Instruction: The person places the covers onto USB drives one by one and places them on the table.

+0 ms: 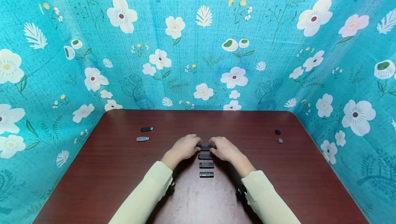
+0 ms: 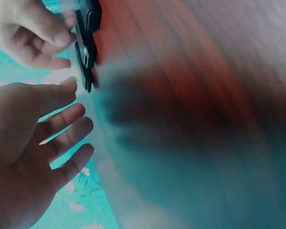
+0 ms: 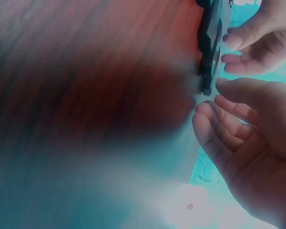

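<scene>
In the head view, a black USB stick lies on the table, farthest in a column of several dark USB sticks. My left hand is at its left end and my right hand at its right end. The left wrist view shows my left hand with fingers apart and loosely bent, thumb tip near the stick. In the right wrist view, my right hand has bent fingers and its thumb beside a stick's end. Whether either hand touches it is unclear. Nearer lie more black USB sticks.
At the left of the dark red table lie a black USB stick and a grey USB stick. Two small caps, one black and one grey, lie at the right. A flowered blue curtain surrounds the table.
</scene>
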Demonstrator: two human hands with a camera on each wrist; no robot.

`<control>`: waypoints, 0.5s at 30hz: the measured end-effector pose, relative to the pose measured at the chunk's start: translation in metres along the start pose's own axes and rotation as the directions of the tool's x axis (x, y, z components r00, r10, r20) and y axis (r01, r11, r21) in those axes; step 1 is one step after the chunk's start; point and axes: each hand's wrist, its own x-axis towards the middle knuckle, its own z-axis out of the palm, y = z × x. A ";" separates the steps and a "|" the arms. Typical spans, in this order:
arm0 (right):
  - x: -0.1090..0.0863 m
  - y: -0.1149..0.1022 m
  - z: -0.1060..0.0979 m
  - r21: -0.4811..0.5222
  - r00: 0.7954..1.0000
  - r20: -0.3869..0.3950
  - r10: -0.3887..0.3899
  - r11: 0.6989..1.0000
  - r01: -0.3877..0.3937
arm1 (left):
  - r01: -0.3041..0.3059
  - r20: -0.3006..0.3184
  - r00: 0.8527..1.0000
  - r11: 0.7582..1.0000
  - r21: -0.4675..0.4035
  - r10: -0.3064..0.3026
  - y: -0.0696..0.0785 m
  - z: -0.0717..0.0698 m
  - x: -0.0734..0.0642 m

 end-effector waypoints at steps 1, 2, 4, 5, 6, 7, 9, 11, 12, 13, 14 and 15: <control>-0.001 0.001 -0.001 0.002 1.000 -0.004 0.013 1.000 -0.013 | 0.003 -0.014 1.000 1.000 0.014 -0.003 -0.002 -0.001 -0.002; -0.003 0.003 -0.003 0.000 1.000 -0.010 0.026 1.000 -0.026 | 0.007 -0.029 1.000 1.000 0.021 -0.007 -0.005 -0.002 -0.004; -0.006 0.006 -0.006 -0.003 0.998 -0.018 0.054 0.999 -0.054 | 0.026 -0.047 0.999 0.999 0.036 -0.024 -0.010 -0.004 -0.008; -0.008 0.008 -0.008 -0.003 0.998 -0.020 0.066 0.998 -0.066 | 0.039 -0.053 0.998 0.998 0.040 -0.037 -0.013 -0.005 -0.011; -0.010 0.010 -0.010 -0.004 0.997 -0.023 0.079 0.997 -0.079 | 0.051 -0.058 0.997 0.998 0.045 -0.048 -0.016 -0.005 -0.013; -0.012 0.012 -0.012 -0.006 0.996 -0.025 0.089 0.996 -0.089 | 0.063 -0.063 0.996 0.997 0.050 -0.060 -0.019 -0.006 -0.015; -0.016 0.016 -0.016 -0.004 0.993 -0.029 0.110 0.994 -0.110 | 0.090 -0.066 0.994 0.994 0.054 -0.086 -0.025 -0.007 -0.020; -0.020 0.021 -0.019 -0.001 0.992 -0.030 0.123 0.992 -0.123 | 0.109 -0.069 0.992 0.992 0.060 -0.105 -0.031 -0.008 -0.024; -0.021 0.024 -0.020 0.001 0.991 -0.030 0.130 0.992 -0.130 | 0.116 -0.070 0.991 0.991 0.064 -0.112 -0.034 -0.008 -0.027; -0.023 0.026 -0.022 0.000 0.990 -0.033 0.137 0.991 -0.137 | 0.122 -0.071 0.990 0.990 0.065 -0.118 -0.037 -0.009 -0.029; -0.025 0.029 -0.023 -0.001 0.990 -0.036 0.140 0.990 -0.140 | 0.127 -0.071 0.990 0.990 0.065 -0.123 -0.040 -0.009 -0.031; -0.027 0.031 -0.025 -0.002 0.989 -0.040 0.144 0.989 -0.145 | 0.130 -0.074 0.989 0.989 0.063 -0.126 -0.043 -0.010 -0.033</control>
